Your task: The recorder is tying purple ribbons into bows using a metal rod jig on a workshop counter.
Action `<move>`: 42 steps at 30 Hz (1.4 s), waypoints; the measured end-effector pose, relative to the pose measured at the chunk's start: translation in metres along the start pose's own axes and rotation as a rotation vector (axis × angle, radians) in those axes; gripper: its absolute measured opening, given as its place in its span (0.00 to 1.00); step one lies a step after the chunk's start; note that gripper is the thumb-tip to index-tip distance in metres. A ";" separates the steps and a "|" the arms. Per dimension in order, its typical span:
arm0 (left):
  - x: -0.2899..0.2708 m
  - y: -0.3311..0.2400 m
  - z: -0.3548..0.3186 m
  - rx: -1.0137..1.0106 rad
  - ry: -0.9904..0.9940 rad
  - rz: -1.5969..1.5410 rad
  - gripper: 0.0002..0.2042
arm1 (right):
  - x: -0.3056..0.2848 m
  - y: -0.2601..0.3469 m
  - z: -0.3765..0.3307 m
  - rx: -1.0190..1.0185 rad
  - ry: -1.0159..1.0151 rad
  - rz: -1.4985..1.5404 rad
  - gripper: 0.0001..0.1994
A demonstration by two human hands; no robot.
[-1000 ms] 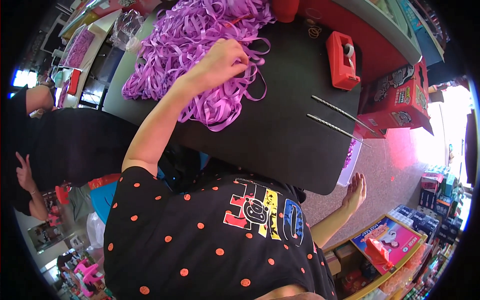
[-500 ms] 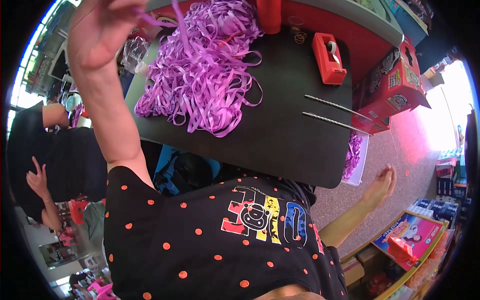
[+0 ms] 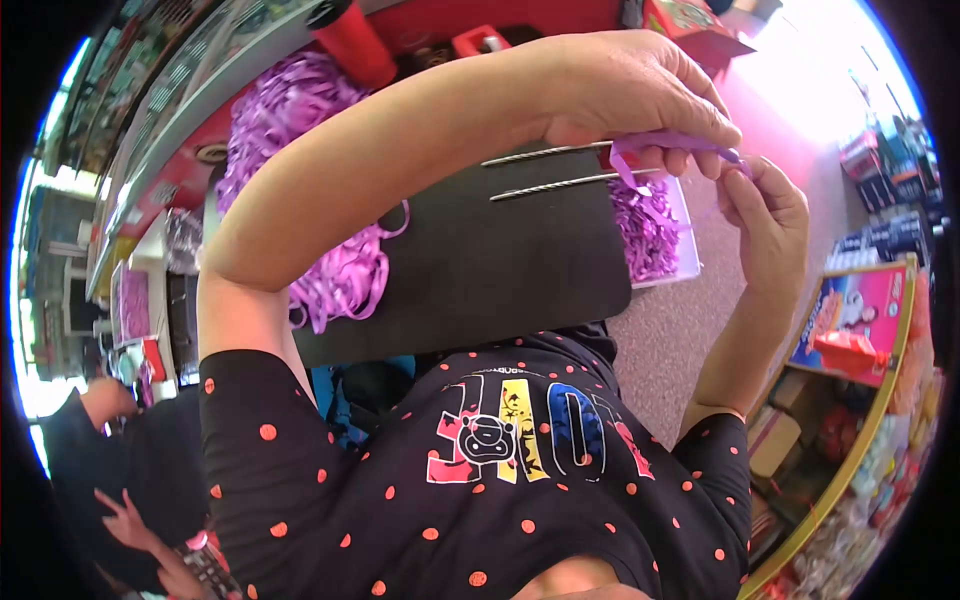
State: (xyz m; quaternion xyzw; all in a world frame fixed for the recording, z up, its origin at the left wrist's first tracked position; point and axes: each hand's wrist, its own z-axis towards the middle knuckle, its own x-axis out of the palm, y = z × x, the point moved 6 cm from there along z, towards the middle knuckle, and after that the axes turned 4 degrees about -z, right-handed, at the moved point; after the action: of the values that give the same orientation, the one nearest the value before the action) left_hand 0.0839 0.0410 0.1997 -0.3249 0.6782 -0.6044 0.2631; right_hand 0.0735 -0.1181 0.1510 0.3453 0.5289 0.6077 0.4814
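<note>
One strip of purple ribbon (image 3: 665,143) is up in the air between two bare hands, out around the right-hand end of the black table (image 3: 500,255). Left hand (image 3: 650,90) reaches right across and has its fingers closed on the strip, and the right hand (image 3: 772,225) is pinched narrow, thumb against finger, at the other end. The fingertips almost meet, so not much slack there.

Room-wise, the table's rounded near right corner sits well clear of both hands, and past that edge it's speckled floor (image 3: 655,350). Middle of the tabletop is bare. Tighter spot: two twisted metal rods (image 3: 545,187) run toward the right end just under the left hand, and a white bin (image 3: 688,235) full of purple strips is right off that edge.

The ribbon looks flat, kinda shiny, with a loop folding down on its left side. Same purple in the big tangled heap (image 3: 345,275) behind the left forearm. Further out there's a red cylinder (image 3: 355,45), a red tape dispenser (image 3: 480,42), and another person's hand (image 3: 125,520) way down at lower left.
</note>
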 end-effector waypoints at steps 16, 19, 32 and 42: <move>-0.047 0.116 0.155 0.121 0.346 0.556 0.12 | -0.051 -0.150 0.039 0.259 -0.028 -0.171 0.12; -0.074 0.137 0.142 0.055 0.235 0.565 0.12 | -0.021 -0.202 0.055 0.358 0.133 0.217 0.10; -0.082 0.137 0.056 0.192 -0.687 0.643 0.09 | 0.035 -0.229 0.055 0.365 0.073 0.571 0.09; -0.071 0.151 0.043 0.274 -0.758 0.733 0.08 | 0.046 -0.230 0.052 0.397 0.075 0.621 0.09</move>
State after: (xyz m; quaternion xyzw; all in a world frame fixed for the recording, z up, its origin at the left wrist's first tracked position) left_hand 0.1437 0.0756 0.0420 -0.2250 0.5197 -0.3966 0.7225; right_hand 0.1585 -0.0631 -0.0668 0.5535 0.5237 0.6226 0.1783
